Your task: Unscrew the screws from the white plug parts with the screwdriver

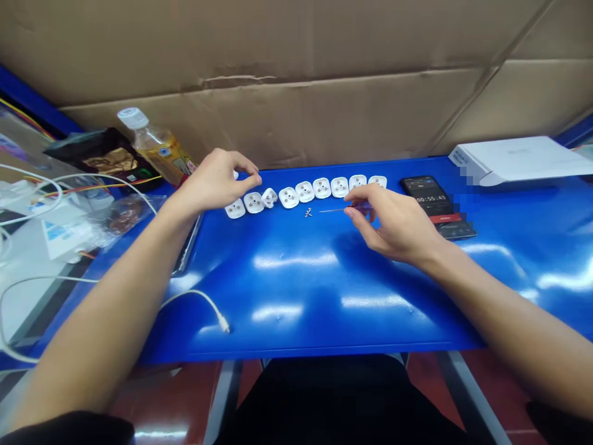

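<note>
My right hand [393,219] is closed round the handle of a thin screwdriver [332,211]. Its metal shaft points left, just above the table, toward a small heap of screws [308,212]. Over the left end of a row of white plug housings hovers my left hand [217,179], thumb and forefinger curved and slightly apart with nothing visible between them. Below its fingers lie a white housing [235,208] and another housing [254,203]. A smaller white plug piece [269,198] stands tilted beside them. Further right the row goes on with a housing [289,198] and several more, partly covered by my right hand.
On the blue table [287,296], a phone [430,201] showing a timer and a white box [519,161] are at the right. A bottle [160,145], a black bag [109,161] and white cables crowd the left. A cable plug [224,323] lies near the front edge. Cardboard [347,117] walls the back.
</note>
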{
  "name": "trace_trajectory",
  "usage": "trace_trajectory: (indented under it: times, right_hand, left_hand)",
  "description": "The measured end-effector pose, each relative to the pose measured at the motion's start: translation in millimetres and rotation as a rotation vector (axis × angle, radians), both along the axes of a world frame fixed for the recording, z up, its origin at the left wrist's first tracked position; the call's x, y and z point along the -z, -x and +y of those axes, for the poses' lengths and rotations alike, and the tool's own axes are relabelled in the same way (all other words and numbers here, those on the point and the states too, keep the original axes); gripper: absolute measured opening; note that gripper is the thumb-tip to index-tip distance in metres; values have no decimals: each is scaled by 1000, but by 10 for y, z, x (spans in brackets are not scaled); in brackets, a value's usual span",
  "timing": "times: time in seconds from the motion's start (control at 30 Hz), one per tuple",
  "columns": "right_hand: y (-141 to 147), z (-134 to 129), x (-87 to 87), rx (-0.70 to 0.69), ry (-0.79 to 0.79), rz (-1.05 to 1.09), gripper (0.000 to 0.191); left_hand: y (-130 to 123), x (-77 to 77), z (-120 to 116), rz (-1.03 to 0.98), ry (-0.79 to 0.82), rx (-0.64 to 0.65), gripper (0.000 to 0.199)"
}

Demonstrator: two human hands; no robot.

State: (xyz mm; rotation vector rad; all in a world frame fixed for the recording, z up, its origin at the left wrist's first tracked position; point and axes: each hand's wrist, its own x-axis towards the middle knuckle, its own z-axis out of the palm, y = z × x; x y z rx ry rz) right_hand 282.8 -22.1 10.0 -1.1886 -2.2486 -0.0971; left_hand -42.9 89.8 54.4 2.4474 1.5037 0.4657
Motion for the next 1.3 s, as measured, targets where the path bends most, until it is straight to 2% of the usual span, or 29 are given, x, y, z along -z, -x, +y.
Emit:
trace_trajectory:
  times: [0.1, 0.2, 0.3, 0.4, 0.5, 0.63, 0.77, 0.9, 1.0, 1.13, 1.3]
  right_hand:
    - [0, 3, -1, -5, 20, 0, 21]
    - [-5, 10, -4, -4, 14, 1, 20]
    - [-13, 16, -5, -3, 1, -3, 20]
    - [-15, 11, -7, -11, -6, -3, 20]
    - [-10, -1, -10, -13, -3, 3, 20]
    - [-8, -3, -18, -6, -4, -1, 19]
    - [-12, 2, -17, -21, -7, 13, 19]
    - [-9, -15, -13, -46, -2, 2, 18]
    - [-4, -41, -30, -85, -9, -33, 18]
    - [-1, -91, -76, -170, -81, -42, 17]
    - [5, -159, -112, -312, -101, -77, 14]
  left_hand:
    - [-37, -49, -113, 49, 1, -19, 38]
    - [-96, 38, -157, 90, 56, 66, 46]
    - [-139, 148, -141, 82, 81, 102, 39]
    - [-150, 190, -113, 37, 70, 66, 29]
    - [-130, 154, -95, -3, 70, 29, 29]
    - [-105, 18, -138, -48, 116, 11, 36]
    - [-254, -50, -354, -110, 154, 4, 34]
    - [-557, 115, -663, -157, 294, 168, 18]
    - [-673, 249, -810, -191, 310, 180, 14]
    - [-577, 298, -819, -291, 258, 162, 31]
    - [-414, 406, -705, -310, 294, 408, 64]
